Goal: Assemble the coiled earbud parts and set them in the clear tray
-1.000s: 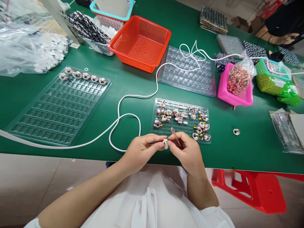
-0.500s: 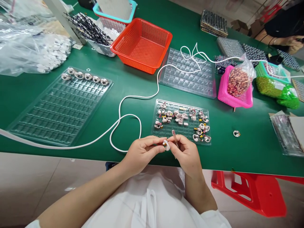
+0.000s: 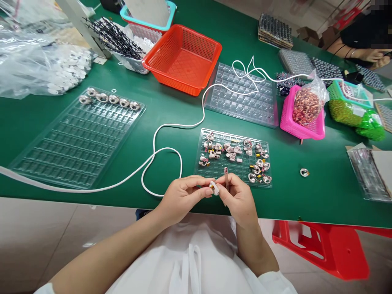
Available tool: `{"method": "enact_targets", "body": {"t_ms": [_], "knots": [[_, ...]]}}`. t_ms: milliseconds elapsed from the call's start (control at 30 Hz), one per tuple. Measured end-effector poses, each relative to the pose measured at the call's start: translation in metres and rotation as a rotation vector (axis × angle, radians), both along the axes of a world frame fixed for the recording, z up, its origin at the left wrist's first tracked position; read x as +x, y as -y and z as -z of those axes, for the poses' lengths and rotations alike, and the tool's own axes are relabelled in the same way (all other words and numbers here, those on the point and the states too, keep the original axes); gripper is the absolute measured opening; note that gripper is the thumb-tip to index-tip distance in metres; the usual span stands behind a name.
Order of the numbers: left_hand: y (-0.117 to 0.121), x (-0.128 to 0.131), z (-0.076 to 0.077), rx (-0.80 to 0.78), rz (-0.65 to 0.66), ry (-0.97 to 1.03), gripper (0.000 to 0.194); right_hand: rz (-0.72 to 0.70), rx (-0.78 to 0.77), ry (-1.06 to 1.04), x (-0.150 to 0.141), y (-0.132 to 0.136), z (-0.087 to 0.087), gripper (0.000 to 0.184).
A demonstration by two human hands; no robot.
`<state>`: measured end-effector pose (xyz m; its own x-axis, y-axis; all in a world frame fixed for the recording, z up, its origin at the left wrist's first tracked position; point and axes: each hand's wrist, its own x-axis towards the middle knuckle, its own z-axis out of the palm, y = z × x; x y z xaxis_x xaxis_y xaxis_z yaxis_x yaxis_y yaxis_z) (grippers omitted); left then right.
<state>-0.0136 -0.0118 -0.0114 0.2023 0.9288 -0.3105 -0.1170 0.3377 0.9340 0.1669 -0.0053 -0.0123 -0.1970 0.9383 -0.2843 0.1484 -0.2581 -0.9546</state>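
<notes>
My left hand [image 3: 184,198] pinches a small white, ring-shaped earbud part [image 3: 214,188] between thumb and fingers, just above the table's front edge. From the other side, the thumb and fingertips of my right hand [image 3: 240,198] close on the same part. A slim metal tool that looks like tweezers [image 3: 226,179] is also held in my right hand, pointing up between the fingers. Right behind both hands lies a clear tray [image 3: 220,167] with several similar parts, some carrying yellow and pink pieces. One loose ring-shaped part [image 3: 304,172] rests on the green table to the right.
Another clear tray [image 3: 70,143] on the left holds a row of silver ring parts. A white cable [image 3: 180,124] winds across the table [image 3: 290,204]. Behind are a red basket [image 3: 186,77], an empty-looking tray [image 3: 241,98] and a pink basket [image 3: 303,127]. A co-worker's hand [image 3: 378,59] shows far right.
The small part has turned slightly between my fingertips. The tweezers have swung a little more upright in my right hand.
</notes>
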Motion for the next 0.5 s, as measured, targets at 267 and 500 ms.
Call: {"method": "enact_targets", "body": {"t_ms": [267, 500], "knots": [[0.000, 0.004, -0.005, -0.112, -0.048, 0.045, 0.015, 0.010, 0.040, -0.065, -0.002, 0.004, 0.002, 0.021], [0.001, -0.001, 0.002, -0.199, -0.095, 0.202, 0.011, 0.124, 0.452, -0.141, 0.013, 0.000, 0.004, 0.039]]}}
